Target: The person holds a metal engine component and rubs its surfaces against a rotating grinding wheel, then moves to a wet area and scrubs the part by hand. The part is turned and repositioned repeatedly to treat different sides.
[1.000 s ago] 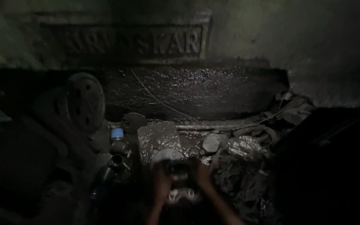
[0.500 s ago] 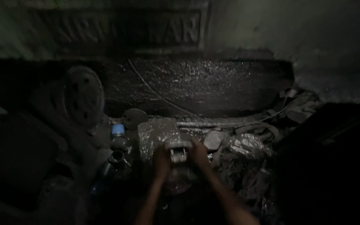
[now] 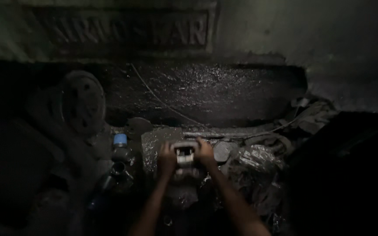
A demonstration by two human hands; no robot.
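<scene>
Both my hands hold a small grey metal part (image 3: 184, 154) with a square opening, in the lower middle of the dim head view. My left hand (image 3: 167, 159) grips its left side and my right hand (image 3: 205, 153) grips its right side. The part sits over a pale greasy block (image 3: 154, 142) among oily scrap. Below my hands lies another grimy metal piece (image 3: 184, 175), partly hidden by my forearms.
A dark round flanged wheel (image 3: 83, 101) leans at the left. A bottle with a blue cap (image 3: 120, 140) stands beside a short pipe end (image 3: 118, 168). A large oily dark slab (image 3: 215, 94) fills the back, with crumpled shiny plastic (image 3: 259, 157) at the right.
My hands have moved the metal part away from me, toward the pale block and the slab. The view has tilted slightly downward.
</scene>
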